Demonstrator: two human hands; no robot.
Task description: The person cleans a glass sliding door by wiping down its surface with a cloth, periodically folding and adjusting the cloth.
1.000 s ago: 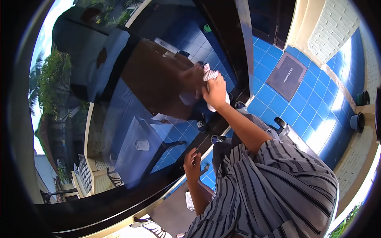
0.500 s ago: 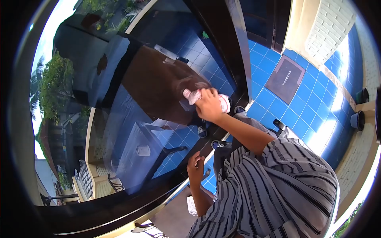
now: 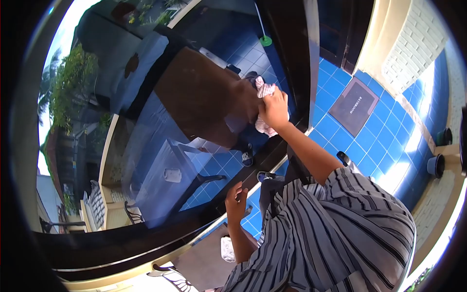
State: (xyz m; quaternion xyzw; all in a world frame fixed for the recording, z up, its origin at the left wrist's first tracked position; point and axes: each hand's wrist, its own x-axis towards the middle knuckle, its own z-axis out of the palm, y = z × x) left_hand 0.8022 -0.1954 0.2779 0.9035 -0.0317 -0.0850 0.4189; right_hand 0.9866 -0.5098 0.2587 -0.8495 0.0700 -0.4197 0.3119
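My right hand point(image 3: 275, 111) presses a crumpled pink-and-white cloth point(image 3: 265, 128) against the dark window glass point(image 3: 194, 92), close to its right frame. The fingers are wrapped over the cloth, which pokes out above and below them. Lower down, my left hand point(image 3: 236, 200) hangs in front of the window's bottom frame point(image 3: 204, 221), holding nothing. Its fingers are loosely bent and apart.
A grey mat marked BATHROOM point(image 3: 354, 106) lies on the blue tiled floor point(image 3: 372, 146) at right. Pots point(image 3: 435, 166) stand by the far wall. Below, a brown tabletop point(image 3: 206, 263) carries a white packet point(image 3: 227, 249). The glass reflects a table, trees and a person.
My right hand has slid the cloth up and to the right across the glass, nearer the side frame. My left hand has barely moved.
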